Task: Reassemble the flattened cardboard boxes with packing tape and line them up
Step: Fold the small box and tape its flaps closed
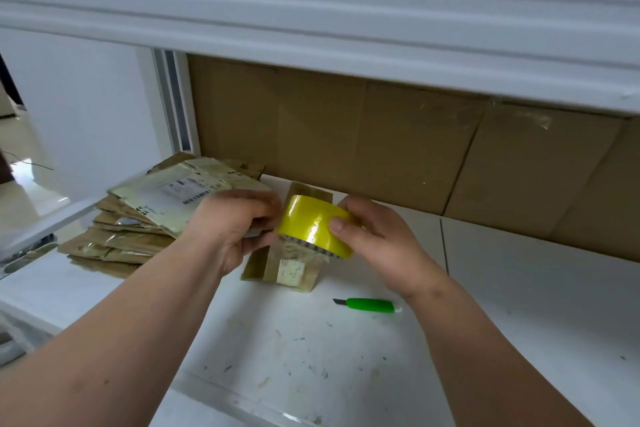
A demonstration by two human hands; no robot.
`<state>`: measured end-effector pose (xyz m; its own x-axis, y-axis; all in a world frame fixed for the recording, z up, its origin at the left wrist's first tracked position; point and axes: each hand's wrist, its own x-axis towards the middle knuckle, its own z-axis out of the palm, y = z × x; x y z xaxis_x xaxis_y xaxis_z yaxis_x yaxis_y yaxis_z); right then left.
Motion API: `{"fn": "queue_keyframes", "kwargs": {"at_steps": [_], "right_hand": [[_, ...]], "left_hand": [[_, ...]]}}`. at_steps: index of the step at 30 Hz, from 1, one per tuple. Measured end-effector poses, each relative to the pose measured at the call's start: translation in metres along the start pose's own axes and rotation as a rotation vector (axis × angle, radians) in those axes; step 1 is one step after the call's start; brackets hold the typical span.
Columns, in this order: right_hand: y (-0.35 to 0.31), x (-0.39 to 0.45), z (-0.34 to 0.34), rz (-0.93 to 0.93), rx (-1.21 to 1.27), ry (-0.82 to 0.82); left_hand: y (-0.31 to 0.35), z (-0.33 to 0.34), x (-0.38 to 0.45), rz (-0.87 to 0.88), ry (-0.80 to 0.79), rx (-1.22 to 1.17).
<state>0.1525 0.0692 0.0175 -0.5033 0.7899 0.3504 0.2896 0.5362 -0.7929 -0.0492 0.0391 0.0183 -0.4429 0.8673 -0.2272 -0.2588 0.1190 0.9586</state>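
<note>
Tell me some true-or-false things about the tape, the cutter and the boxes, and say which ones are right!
1. The right hand holds the yellow tape roll. True.
2. The green cutter is in the left hand. False: it lies on the white table, with no hand on it.
3. A stack of flattened boxes sits left of the hands. True.
4. The small box under the tape roll is red. False: it is brown cardboard.
5. The tape roll lies flat on the table. False: it is held up above the small box.
</note>
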Motion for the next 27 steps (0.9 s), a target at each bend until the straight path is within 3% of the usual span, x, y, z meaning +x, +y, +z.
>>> {"fn": "queue_keyframes", "kwargs": {"at_steps": [7, 14, 18, 27], "right_hand": [[0.009, 0.019, -0.015, 0.002, 0.011, -0.086], [0.023, 0.029, -0.040, 0.089, 0.050, -0.106], [0.035, 0.029, -0.056, 0.143, -0.090, -0.107], [0.058, 0.033, -0.052, 0.309, -0.303, -0.277]], "left_hand": [[0.008, -0.002, -0.001, -0.019, 0.189, -0.144], [0.003, 0.014, -0.004, 0.062, 0.212, -0.069], [0.006, 0.007, -0.004, 0.124, 0.317, -0.059], [-0.022, -0.004, 0.009, 0.086, 0.332, 0.060]]}}
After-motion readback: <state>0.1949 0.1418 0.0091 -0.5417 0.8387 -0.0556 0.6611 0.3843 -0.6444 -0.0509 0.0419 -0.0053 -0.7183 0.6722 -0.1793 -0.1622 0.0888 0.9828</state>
